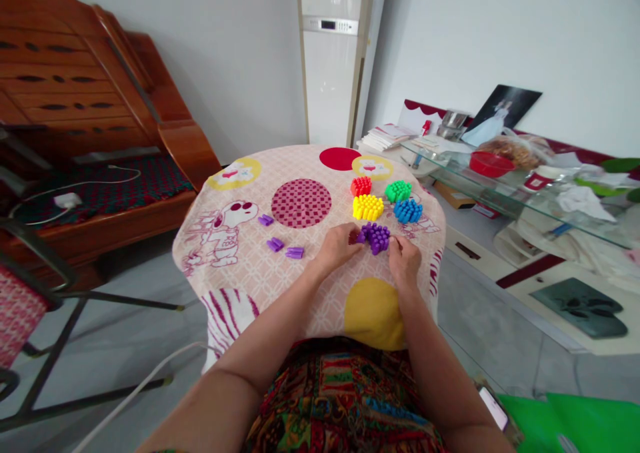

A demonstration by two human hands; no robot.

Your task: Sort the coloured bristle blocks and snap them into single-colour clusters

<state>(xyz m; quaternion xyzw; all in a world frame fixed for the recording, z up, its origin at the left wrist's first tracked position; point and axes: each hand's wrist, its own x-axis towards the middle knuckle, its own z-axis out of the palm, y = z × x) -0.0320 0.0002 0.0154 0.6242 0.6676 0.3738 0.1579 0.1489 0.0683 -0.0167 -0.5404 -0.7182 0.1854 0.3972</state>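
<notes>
A cluster of small purple pegs [377, 237] stands upright on the tablecloth, between my two hands. My left hand [340, 246] is at the left side of the cluster, its fingers curled in and closed against purple pegs there. On the opposite side, my right hand [405, 258] has thumb and fingertips closed at the cluster's edge. Beyond the hands stand similar bunches: yellow pegs [369, 207], red pegs [361, 186], green pegs [399, 191] and blue pegs [408, 211]. A few loose purple pegs [295, 252] lie flat to the left.
The patterned tablecloth [280, 166] covers a round-edged table. To the right is a glass-topped cabinet [540, 203] with a red bowl [491, 164] and papers. A wooden bench [165, 120] and a metal-framed chair [60, 306] stand at the left. A white cable [145, 380] runs at lower left.
</notes>
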